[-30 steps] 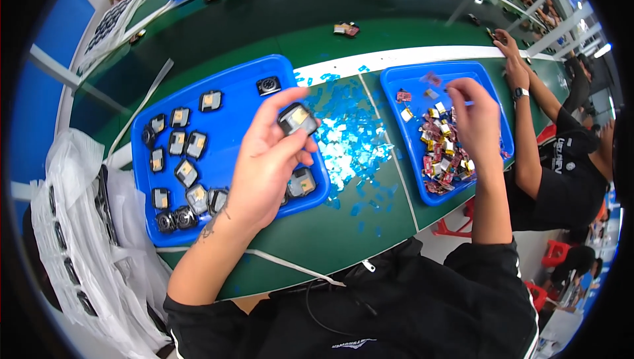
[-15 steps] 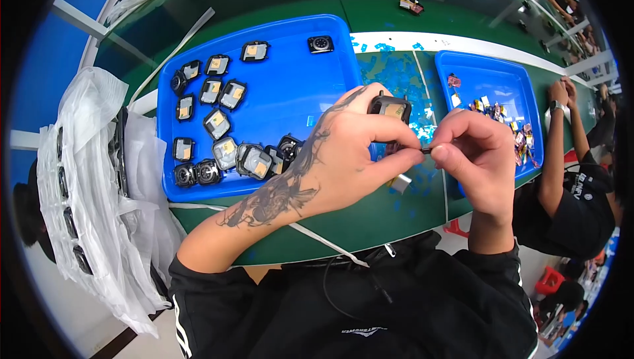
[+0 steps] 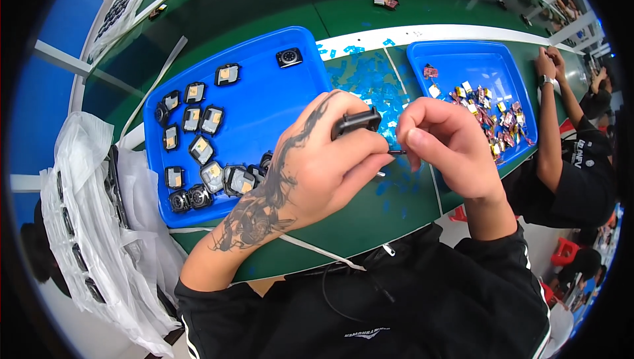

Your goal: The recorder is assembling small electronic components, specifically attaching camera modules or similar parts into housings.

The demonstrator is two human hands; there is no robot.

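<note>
My left hand [image 3: 327,151] is closed around a black watch case [image 3: 358,121], which is turned nearly edge-on. A small dark piece [image 3: 397,152] pokes out at its fingertips. Close by on the right is my right hand [image 3: 456,148], its fingers curled in and its thumb bent near the index finger. What it holds, if anything, is hidden. Left of my hands, a blue tray [image 3: 271,108] carries several black watch cases [image 3: 211,119], many with a pale square inside. Another blue tray [image 3: 472,62] on the right holds a pile of small electronic parts [image 3: 485,111].
Scraps of blue film [image 3: 363,78] are strewn over the green table between the trays. A white strip [image 3: 449,32] runs behind them. White plastic wrapping [image 3: 99,227] hangs at the left. Another person's arm [image 3: 551,134] rests beyond the right tray.
The watch case has tipped from showing its inner face to nearly edge-on. My right fingertips have drawn slightly apart from the left ones. The whole view has shifted.
</note>
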